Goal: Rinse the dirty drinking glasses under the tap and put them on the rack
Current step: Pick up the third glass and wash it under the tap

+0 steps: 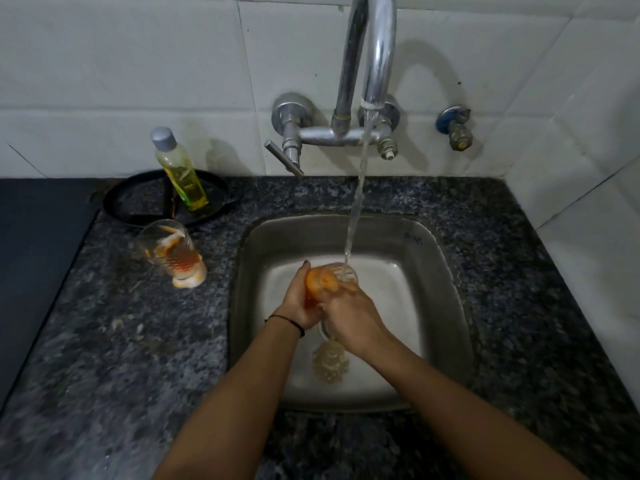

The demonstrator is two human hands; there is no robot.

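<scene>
Over the steel sink, my left hand and my right hand both grip a drinking glass smeared with orange residue. Its rim points toward the wall, and the stream from the chrome tap falls into it. The glass's lower part is hidden by my fingers. A second dirty glass, also orange-stained, stands upright on the speckled granite counter left of the sink.
A bottle of yellow liquid stands in a black pan behind the second glass. A dark slab lies at the far left. White tiled walls close the back and right. The drain strainer sits in the sink basin.
</scene>
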